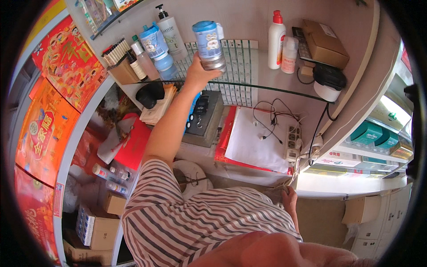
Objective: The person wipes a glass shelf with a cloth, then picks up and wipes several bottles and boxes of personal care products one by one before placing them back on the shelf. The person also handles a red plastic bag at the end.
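Observation:
My left hand (200, 74) reaches up to the glass shelf and grips the lower part of a blue-lidded bottle (208, 43) with a printed blue label and a clear base. The bottle is upright, in front of a striped panel with green lines (237, 60). To its left stand a white pump bottle (173, 38) and a blue bottle with a similar printed sleeve (154, 43). Low at the right, beside my striped shirt, my right hand (291, 200) is closed on a crumpled greyish cloth (275, 194), partly hidden by the shirt.
On the glass shelf (290, 90) are a red-topped white bottle (277, 41), a cardboard box (325, 43) and a black-lidded white container (327, 86). Below lie a power strip (293, 143), loose cables (273, 123), white papers (255, 140) and a dark grey box (208, 123).

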A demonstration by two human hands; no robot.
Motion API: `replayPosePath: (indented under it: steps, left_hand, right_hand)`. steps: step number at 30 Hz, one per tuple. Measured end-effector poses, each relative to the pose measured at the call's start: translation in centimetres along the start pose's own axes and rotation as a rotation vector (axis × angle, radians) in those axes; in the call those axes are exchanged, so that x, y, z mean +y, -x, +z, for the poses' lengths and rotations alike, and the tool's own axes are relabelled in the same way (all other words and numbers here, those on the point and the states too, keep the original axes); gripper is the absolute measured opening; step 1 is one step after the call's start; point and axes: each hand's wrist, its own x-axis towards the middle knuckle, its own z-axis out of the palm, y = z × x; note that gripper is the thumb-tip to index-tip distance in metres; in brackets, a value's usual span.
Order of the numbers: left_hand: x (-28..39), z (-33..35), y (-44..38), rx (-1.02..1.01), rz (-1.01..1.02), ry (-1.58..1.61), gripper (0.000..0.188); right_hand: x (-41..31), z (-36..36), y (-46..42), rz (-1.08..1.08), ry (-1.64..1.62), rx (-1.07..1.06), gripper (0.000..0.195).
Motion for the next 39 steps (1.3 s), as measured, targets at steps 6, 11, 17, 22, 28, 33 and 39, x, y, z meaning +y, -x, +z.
replayPosePath:
  steps: [6, 11, 17, 22, 28, 33, 39]
  left_hand:
    - [-3.0, -4.6, 0.4, 0.056, -0.014, 0.0, 0.072]
    - [-3.4, -5.7, 0.7, 0.071, -0.022, 0.008, 0.075]
    - [-4.6, -6.1, 0.2, 0.072, -0.025, 0.013, 0.074]
    - [-6.7, -6.7, -0.1, 0.09, 0.023, 0.002, 0.076]
    - [-5.2, -5.9, 1.5, 0.178, -0.006, 0.127, 0.078]
    - [-1.7, -5.7, 4.3, 0.531, 0.219, -0.345, 0.058]
    - [4.6, -2.7, 4.8, 0.272, 0.495, -0.141, 0.041]
  right_hand:
    - [-0.1, 0.4, -0.9, -0.021, 0.001, -0.054, 0.028]
    - [-0.8, 0.2, -1.2, -0.026, -0.008, -0.096, 0.028]
    - [-0.8, -0.1, -1.0, -0.045, 0.0, -0.091, 0.03]
    - [-1.5, -0.2, -0.7, -0.041, -0.026, -0.082, 0.03]
    - [-2.1, -0.4, -0.8, 0.022, 0.011, -0.12, 0.031]
    - [-1.1, 0.3, -1.5, -0.029, 0.021, -0.124, 0.032]
    - [-1.8, 0.7, -1.4, -0.014, 0.01, -0.115, 0.035]
